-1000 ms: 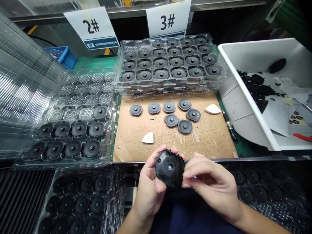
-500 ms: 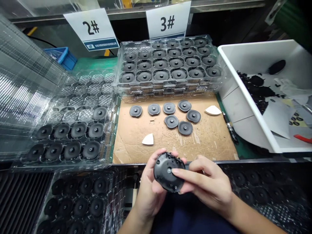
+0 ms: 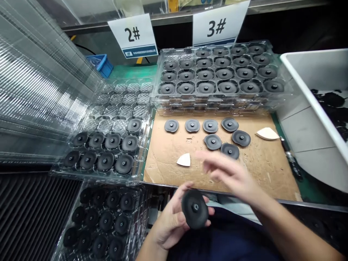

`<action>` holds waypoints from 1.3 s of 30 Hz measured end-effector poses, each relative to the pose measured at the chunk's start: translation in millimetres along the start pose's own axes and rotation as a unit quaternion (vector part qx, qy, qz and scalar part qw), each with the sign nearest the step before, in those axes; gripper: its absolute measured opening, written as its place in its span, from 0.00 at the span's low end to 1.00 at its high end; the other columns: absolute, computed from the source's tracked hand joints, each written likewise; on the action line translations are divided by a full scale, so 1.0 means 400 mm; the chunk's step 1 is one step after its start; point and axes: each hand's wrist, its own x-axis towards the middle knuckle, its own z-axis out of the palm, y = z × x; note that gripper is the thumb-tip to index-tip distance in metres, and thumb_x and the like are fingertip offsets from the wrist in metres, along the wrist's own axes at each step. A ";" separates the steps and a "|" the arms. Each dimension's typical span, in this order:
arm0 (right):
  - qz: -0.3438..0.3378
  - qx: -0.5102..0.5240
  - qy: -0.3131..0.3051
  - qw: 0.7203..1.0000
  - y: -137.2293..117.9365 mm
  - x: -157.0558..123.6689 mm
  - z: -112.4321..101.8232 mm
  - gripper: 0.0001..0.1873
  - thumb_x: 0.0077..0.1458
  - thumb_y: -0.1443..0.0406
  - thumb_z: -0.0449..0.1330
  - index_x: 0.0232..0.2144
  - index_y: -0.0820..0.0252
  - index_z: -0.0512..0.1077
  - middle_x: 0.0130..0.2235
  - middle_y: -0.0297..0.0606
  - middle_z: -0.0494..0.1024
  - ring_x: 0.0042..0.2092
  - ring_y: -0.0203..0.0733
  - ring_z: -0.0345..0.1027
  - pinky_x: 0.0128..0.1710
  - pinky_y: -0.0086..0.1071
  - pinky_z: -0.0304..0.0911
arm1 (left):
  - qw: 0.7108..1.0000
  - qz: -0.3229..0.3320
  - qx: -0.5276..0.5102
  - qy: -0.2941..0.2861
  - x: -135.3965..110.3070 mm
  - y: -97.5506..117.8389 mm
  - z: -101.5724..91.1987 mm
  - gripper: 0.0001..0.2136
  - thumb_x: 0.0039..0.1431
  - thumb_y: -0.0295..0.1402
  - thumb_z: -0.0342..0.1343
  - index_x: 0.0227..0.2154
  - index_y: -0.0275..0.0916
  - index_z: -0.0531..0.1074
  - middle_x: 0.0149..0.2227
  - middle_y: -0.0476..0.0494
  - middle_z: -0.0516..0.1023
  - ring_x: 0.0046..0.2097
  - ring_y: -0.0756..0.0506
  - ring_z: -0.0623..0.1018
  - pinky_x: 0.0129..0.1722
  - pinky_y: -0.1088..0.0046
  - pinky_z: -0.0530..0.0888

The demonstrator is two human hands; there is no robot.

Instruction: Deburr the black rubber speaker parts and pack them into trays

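Observation:
My left hand (image 3: 171, 221) grips a round black plastic part (image 3: 195, 216) by its rim, low in front of my body. The part's dished face with a small central post is turned up to me. My right hand (image 3: 231, 175), blurred by motion, is apart from it over the cardboard sheet (image 3: 160, 172), fingers stretched out and nothing seen in them. Close to its fingertips lies a white three-cornered pad (image 3: 184, 160). Several similar black parts (image 3: 212, 141) rest on the cardboard behind, one (image 3: 230, 149) partly covered by my right hand.
A clear tray stack (image 3: 220, 99) filled with black parts stands at the back. Another clear tray (image 3: 140, 163), partly filled, is on the left; more trayed parts (image 3: 106, 221) sit below it. On the right are a second white pad (image 3: 268, 133), a pen (image 3: 291, 159) and a white bin (image 3: 320, 108).
My right hand has let go of the black part and moved up over the cardboard. The part now shows a different face, in my left hand alone. The view has shifted to the right.

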 end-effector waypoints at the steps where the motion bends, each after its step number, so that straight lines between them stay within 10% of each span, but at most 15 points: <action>1: -0.033 0.030 0.135 0.990 -0.012 0.016 -0.011 0.14 0.62 0.64 0.50 0.46 0.46 0.71 0.31 0.33 0.69 0.25 0.33 0.58 0.25 0.29 0.56 | 0.999 0.027 -0.017 0.017 -0.008 0.007 -0.008 0.29 0.46 0.37 0.65 0.51 0.49 0.63 0.49 0.43 0.75 0.50 0.38 0.75 0.46 0.62 0.71; 4: -0.098 0.005 0.362 0.927 -0.022 0.059 -0.028 0.21 0.63 0.69 0.43 0.52 0.43 0.65 0.33 0.33 0.65 0.21 0.30 0.46 0.23 0.30 0.51 | 0.991 0.096 -0.043 0.076 -0.025 0.027 -0.031 0.24 0.48 0.34 0.65 0.49 0.52 0.65 0.52 0.46 0.72 0.54 0.38 0.72 0.51 0.62 0.69; 9: 0.054 -0.249 0.026 0.967 0.108 0.083 0.075 0.17 0.58 0.64 0.54 0.49 0.54 0.68 0.44 0.42 0.68 0.35 0.40 0.67 0.34 0.36 0.65 | 0.979 0.145 -0.063 0.129 -0.021 0.050 -0.052 0.22 0.48 0.36 0.64 0.48 0.51 0.68 0.54 0.44 0.71 0.56 0.37 0.71 0.56 0.57 0.65; 15: 0.046 -0.276 -0.101 0.955 0.229 0.029 0.192 0.13 0.58 0.68 0.52 0.44 0.61 0.72 0.39 0.45 0.72 0.39 0.44 0.69 0.40 0.36 0.66 | 0.960 0.197 -0.102 0.168 0.005 0.058 -0.059 0.19 0.48 0.36 0.63 0.45 0.47 0.72 0.50 0.42 0.76 0.53 0.39 0.74 0.54 0.62 0.67; 19: 0.043 -0.255 -0.114 0.959 0.179 0.028 0.155 0.11 0.57 0.69 0.55 0.41 0.60 0.73 0.29 0.38 0.73 0.32 0.40 0.68 0.33 0.32 0.65 | 0.955 0.196 -0.093 0.200 0.021 0.068 -0.045 0.20 0.46 0.35 0.65 0.45 0.42 0.73 0.50 0.40 0.76 0.52 0.39 0.74 0.54 0.64 0.68; 25: -0.053 -0.200 0.035 0.978 -0.018 0.044 0.102 0.13 0.60 0.68 0.51 0.46 0.64 0.69 0.38 0.42 0.76 0.38 0.40 0.68 0.36 0.31 0.63 | 0.963 0.187 -0.045 0.186 0.061 0.053 0.011 0.23 0.42 0.36 0.67 0.45 0.42 0.75 0.46 0.41 0.79 0.49 0.42 0.76 0.49 0.71 0.73; 28: -0.083 -0.177 -0.046 0.980 -0.080 0.028 0.097 0.12 0.59 0.71 0.50 0.44 0.66 0.70 0.35 0.40 0.76 0.36 0.39 0.68 0.37 0.32 0.63 | 0.969 0.156 -0.024 0.188 0.074 0.041 0.039 0.23 0.40 0.36 0.68 0.43 0.44 0.75 0.44 0.44 0.80 0.47 0.45 0.77 0.45 0.76 0.74; 31: -0.034 -0.170 -0.112 0.979 -0.093 0.029 0.086 0.11 0.59 0.71 0.50 0.41 0.64 0.71 0.34 0.38 0.76 0.34 0.37 0.67 0.34 0.29 0.63 | 0.968 0.161 -0.008 0.193 0.083 0.035 0.065 0.21 0.39 0.34 0.69 0.41 0.44 0.76 0.42 0.47 0.81 0.43 0.48 0.78 0.40 0.80 0.74; 35: -0.125 -0.189 0.001 0.974 -0.090 0.021 0.066 0.13 0.60 0.71 0.49 0.43 0.68 0.70 0.34 0.43 0.76 0.35 0.39 0.66 0.37 0.33 0.62 | 0.977 0.138 0.009 0.163 0.086 0.031 0.093 0.19 0.40 0.33 0.69 0.39 0.45 0.78 0.37 0.49 0.82 0.40 0.51 0.79 0.41 0.82 0.73; 39: -0.098 -0.141 -0.073 0.982 -0.103 -0.045 0.013 0.11 0.58 0.74 0.51 0.41 0.64 0.70 0.31 0.35 0.74 0.32 0.33 0.65 0.33 0.26 0.60 | 0.983 0.134 0.009 0.123 0.076 0.027 0.099 0.27 0.32 0.35 0.71 0.42 0.46 0.76 0.44 0.48 0.80 0.44 0.47 0.78 0.44 0.78 0.73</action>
